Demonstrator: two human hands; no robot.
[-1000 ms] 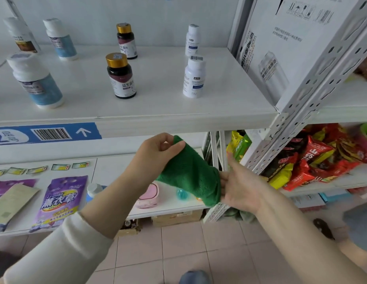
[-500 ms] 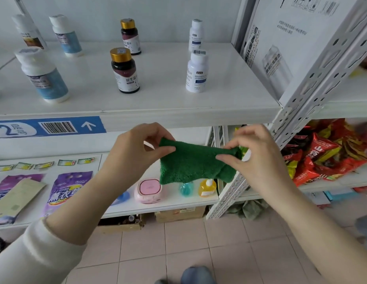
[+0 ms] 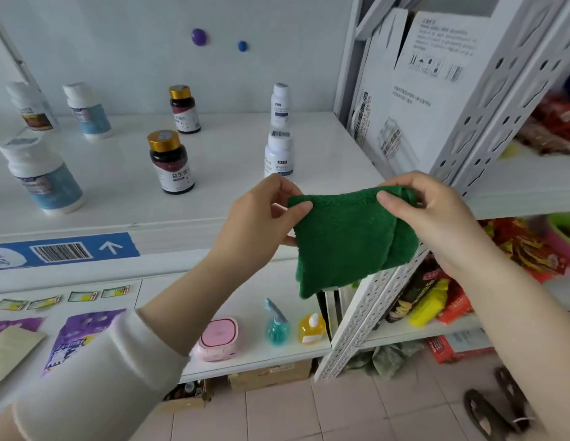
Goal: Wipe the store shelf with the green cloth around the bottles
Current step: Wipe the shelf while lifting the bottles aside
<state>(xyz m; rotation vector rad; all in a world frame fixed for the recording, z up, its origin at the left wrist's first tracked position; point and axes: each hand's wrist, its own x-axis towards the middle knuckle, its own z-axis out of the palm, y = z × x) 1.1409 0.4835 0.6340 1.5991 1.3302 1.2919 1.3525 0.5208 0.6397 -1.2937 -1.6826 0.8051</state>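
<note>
Head view: folded, fuzzy green cloth (image 3: 347, 240)

Wide gaps separate the bottles (image 3: 172, 162) on the shelf (image 3: 232, 154); a cardboard box (image 3: 414, 100) walls its right end.

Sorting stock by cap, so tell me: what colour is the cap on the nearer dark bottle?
Gold; the cap shows clearly in the head view.
</note>
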